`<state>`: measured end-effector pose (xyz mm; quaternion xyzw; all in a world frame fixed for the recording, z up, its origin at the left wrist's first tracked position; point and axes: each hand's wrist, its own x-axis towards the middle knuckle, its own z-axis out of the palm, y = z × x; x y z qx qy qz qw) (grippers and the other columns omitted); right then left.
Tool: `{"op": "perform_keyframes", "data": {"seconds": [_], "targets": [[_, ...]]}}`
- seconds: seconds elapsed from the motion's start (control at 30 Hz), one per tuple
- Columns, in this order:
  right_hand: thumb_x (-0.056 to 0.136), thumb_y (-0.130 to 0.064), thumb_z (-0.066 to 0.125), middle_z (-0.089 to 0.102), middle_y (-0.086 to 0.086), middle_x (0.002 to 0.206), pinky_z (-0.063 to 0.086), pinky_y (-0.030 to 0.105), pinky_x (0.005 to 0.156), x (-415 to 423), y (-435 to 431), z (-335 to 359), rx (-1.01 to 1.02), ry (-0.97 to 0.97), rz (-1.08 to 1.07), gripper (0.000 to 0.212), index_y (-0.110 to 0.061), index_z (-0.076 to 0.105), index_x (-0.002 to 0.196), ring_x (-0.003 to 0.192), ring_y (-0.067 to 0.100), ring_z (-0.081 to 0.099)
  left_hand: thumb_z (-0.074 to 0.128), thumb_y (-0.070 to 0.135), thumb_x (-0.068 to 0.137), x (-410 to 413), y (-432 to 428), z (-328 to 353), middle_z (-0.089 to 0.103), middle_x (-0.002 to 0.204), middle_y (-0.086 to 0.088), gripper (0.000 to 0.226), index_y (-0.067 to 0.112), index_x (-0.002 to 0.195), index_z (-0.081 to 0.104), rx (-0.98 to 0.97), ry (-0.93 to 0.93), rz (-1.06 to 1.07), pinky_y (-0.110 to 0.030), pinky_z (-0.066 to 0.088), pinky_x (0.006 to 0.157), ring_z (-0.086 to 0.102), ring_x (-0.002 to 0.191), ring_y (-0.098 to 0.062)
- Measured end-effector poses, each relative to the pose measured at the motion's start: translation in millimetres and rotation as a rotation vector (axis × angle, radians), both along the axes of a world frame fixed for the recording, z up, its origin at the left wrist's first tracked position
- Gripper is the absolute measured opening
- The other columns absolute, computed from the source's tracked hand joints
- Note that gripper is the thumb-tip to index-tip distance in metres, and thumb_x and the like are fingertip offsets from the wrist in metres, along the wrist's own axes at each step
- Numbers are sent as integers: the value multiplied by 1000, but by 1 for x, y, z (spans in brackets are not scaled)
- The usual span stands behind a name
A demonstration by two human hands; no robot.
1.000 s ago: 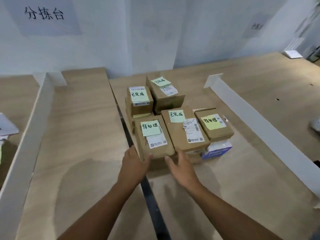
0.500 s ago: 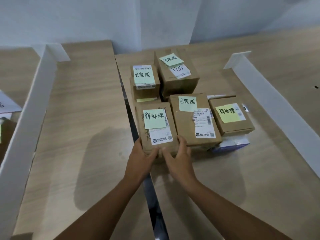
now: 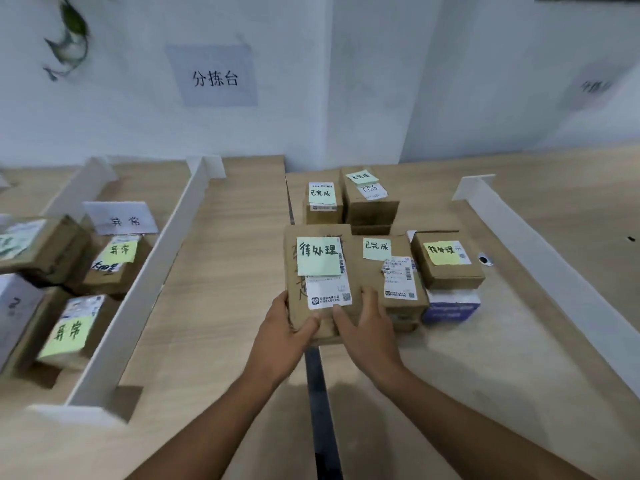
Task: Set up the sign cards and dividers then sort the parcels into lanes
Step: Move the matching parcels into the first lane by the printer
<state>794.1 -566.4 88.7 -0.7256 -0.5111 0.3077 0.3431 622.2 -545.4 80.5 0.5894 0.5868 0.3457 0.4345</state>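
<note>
- Wooden tabletop (image 3: pixel 221 289) carried cartons (image 3: pixel 448 265) between white dividers (image 3: pixel 149 282).
- Clasping the 待处理 parcel (image 3: pixel 320 271) were the left hand (image 3: pixel 282 337) and right hand (image 3: pixel 367 332).
- Stiff, probably light cardboard; side edges suited gripping.

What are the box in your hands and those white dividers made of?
The box looks like plain brown cardboard, matte, with paper labels stuck on. The dividers seem to be white foam board or stiff card: thin, flat, matte strips standing on edge.

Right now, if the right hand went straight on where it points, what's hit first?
Right hand grips the 待处理 parcel; pushed ahead, that likely meets the rear-left 已完成 parcel first. Height unclear.
</note>
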Motion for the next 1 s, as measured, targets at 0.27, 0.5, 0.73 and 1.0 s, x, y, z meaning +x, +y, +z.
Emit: {"op": "perform_keyframes", "data": {"seconds": [0.27,0.5,0.73,1.0], "targets": [[91,-44,67,47,-6,127,57,29,83,-82,-35,41,212,120,292,52,-38,34,131,106,8,59,65,61,78,-89,-82,45,63,120,30,66,43,137,41,96,-41,221,-2,47,72,58,103,19],[88,-38,73,46,-8,126,36,7,81,-216,-58,64,286,122,575,57,-46,27,120,106,-1,48,69,40,83,-216,-150,81,63,122,36,59,71,126,41,168,-72,379,-13,54,79,64,107,8],[81,-56,65,44,-12,134,43,30,98,-382,-91,75,334,113,761,70,-41,28,139,123,9,46,66,47,73,-367,-213,94,68,113,25,52,48,121,45,165,-34,604,-7,47,70,64,98,10],[88,-59,58,49,-11,146,47,45,104,-597,-141,80,321,153,963,66,-50,22,142,129,15,53,66,50,70,-561,-292,99,75,96,15,76,36,137,33,125,14,773,-17,52,63,73,80,-7]]}}
